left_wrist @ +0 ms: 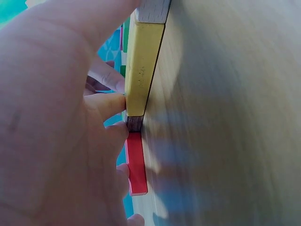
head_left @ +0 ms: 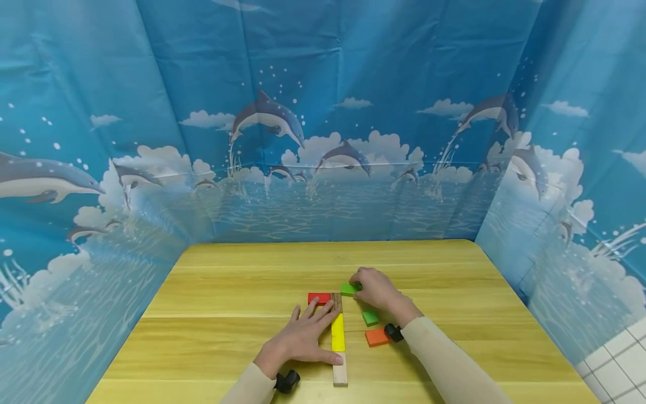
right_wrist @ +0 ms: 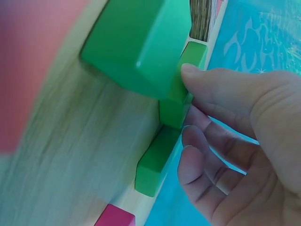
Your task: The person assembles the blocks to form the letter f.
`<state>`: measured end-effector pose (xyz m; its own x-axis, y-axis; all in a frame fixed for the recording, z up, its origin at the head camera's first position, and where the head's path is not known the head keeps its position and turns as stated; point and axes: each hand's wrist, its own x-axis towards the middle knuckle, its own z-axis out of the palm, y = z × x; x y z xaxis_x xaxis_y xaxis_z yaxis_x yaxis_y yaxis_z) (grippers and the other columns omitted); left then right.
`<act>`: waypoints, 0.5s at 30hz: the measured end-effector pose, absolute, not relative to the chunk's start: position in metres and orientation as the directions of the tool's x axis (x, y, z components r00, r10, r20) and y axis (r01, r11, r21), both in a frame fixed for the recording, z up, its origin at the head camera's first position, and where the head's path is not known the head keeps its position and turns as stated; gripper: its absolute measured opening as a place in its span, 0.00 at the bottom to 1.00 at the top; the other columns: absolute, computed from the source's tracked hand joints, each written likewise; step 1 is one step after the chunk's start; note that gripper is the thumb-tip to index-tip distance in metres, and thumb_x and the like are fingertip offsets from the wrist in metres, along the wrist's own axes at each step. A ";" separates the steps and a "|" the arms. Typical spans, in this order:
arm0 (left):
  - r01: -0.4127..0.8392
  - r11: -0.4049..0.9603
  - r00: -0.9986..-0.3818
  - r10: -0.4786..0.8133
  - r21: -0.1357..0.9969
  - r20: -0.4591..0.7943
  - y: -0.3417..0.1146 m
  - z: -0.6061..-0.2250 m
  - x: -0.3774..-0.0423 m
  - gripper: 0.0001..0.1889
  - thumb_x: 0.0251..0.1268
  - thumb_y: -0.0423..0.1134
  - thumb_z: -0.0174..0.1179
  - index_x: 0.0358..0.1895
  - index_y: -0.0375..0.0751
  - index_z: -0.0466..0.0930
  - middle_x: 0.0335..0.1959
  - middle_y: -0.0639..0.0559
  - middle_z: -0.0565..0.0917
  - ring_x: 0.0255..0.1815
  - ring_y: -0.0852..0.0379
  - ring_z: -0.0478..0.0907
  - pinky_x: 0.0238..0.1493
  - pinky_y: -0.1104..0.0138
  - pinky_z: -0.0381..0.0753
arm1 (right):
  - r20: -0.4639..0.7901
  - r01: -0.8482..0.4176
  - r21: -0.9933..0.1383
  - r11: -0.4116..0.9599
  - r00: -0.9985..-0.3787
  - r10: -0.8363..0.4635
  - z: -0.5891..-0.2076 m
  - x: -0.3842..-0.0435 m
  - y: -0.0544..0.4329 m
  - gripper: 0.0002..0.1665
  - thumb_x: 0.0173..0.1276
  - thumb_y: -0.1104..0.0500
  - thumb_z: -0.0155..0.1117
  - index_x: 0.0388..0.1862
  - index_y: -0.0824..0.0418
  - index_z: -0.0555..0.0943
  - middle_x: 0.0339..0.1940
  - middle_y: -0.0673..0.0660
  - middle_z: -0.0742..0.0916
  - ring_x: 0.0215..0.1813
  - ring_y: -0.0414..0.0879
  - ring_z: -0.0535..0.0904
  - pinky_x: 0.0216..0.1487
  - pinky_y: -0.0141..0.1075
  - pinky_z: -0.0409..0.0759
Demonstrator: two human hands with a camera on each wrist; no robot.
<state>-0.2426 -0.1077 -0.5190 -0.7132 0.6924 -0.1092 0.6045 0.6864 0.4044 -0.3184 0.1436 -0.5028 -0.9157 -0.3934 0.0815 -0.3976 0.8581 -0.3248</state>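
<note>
My left hand [head_left: 305,336], fingers spread, rests on a row of blocks. Its thumb is at the pale wooden block [head_left: 340,371] and its fingertips are by the dark brown block [head_left: 336,303] and the red block [left_wrist: 137,167]. Between the two ends of the row lies the yellow block [head_left: 338,334]. My right hand [head_left: 377,290] pinches a light green block [right_wrist: 175,110] just right of the brown block, thumb on its top and fingers at its far side. Another green block [right_wrist: 153,169] stands close beside it, mostly behind the hand in the head view.
Nearer the right forearm lie another green block [head_left: 370,318] and an orange block [head_left: 377,337]. A magenta block [right_wrist: 116,217] shows low in the right wrist view. The wooden table [head_left: 227,280] ends at a blue dolphin-print curtain [head_left: 282,207] behind and at both sides.
</note>
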 end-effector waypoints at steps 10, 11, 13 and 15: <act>0.582 0.691 -0.725 0.680 0.428 -0.113 -0.107 -0.518 -0.243 0.56 0.54 0.81 0.54 0.83 0.62 0.44 0.83 0.57 0.43 0.82 0.44 0.34 0.71 0.32 0.38 | 0.072 -0.382 -0.346 0.857 -0.921 -0.382 -0.499 -0.316 0.143 0.17 0.62 0.62 0.76 0.50 0.60 0.88 0.44 0.53 0.86 0.48 0.49 0.82 0.50 0.45 0.82; 0.582 0.691 -0.725 0.680 0.430 -0.112 -0.107 -0.518 -0.243 0.56 0.54 0.81 0.54 0.83 0.61 0.44 0.83 0.57 0.43 0.82 0.44 0.34 0.71 0.32 0.38 | 0.074 -0.380 -0.349 0.857 -0.923 -0.379 -0.498 -0.315 0.144 0.17 0.62 0.62 0.76 0.51 0.60 0.88 0.44 0.53 0.86 0.48 0.49 0.82 0.50 0.46 0.82; 0.583 0.689 -0.725 0.681 0.431 -0.108 -0.107 -0.519 -0.243 0.56 0.54 0.81 0.54 0.83 0.61 0.44 0.83 0.57 0.43 0.82 0.44 0.33 0.71 0.32 0.38 | 0.078 -0.376 -0.357 0.855 -0.924 -0.374 -0.495 -0.314 0.145 0.17 0.62 0.62 0.76 0.52 0.59 0.87 0.45 0.53 0.85 0.48 0.50 0.82 0.50 0.46 0.82; 0.584 0.687 -0.724 0.682 0.433 -0.106 -0.107 -0.519 -0.242 0.56 0.54 0.81 0.54 0.83 0.61 0.44 0.83 0.57 0.43 0.82 0.44 0.33 0.71 0.32 0.38 | 0.086 -0.374 -0.361 0.854 -0.926 -0.369 -0.493 -0.312 0.145 0.18 0.62 0.62 0.76 0.52 0.59 0.88 0.45 0.53 0.85 0.49 0.50 0.81 0.51 0.46 0.82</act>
